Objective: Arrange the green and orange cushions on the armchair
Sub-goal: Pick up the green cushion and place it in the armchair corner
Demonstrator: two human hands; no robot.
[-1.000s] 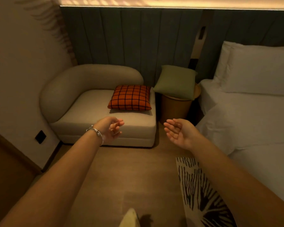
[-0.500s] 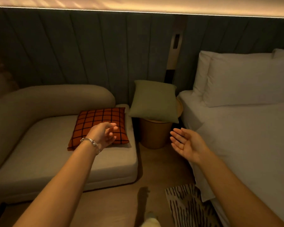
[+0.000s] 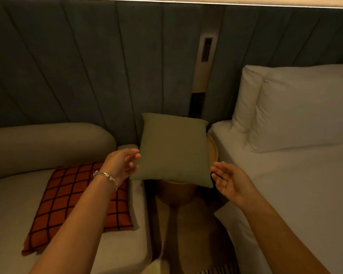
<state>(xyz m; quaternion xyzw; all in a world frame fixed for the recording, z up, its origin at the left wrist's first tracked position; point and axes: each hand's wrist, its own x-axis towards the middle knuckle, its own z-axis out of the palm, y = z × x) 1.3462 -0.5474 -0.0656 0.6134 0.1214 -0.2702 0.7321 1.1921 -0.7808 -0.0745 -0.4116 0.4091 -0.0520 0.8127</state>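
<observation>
A plain green cushion [image 3: 174, 149] leans on a round wooden side table [image 3: 213, 150] between the armchair and the bed. An orange cushion with a black grid [image 3: 71, 204] lies flat on the beige armchair's seat [image 3: 10, 210], partly hidden by my left forearm. My left hand [image 3: 123, 165], a silver bangle on its wrist, is open with its fingertips at the green cushion's left edge. My right hand [image 3: 229, 179] is open, palm turned inward, just beside the cushion's lower right corner. Neither hand grips anything.
The armchair's curved backrest [image 3: 48, 143] runs along the padded grey wall [image 3: 87, 66]. A bed with white sheets [image 3: 295, 184] and white pillows [image 3: 305, 107] fills the right side. A wooden floor strip [image 3: 186, 234] separates them, with a striped rug's edge [image 3: 218, 270] below.
I have moved closer to the side table. Both open hands have reached forward from above the armchair and floor to either side of the green cushion.
</observation>
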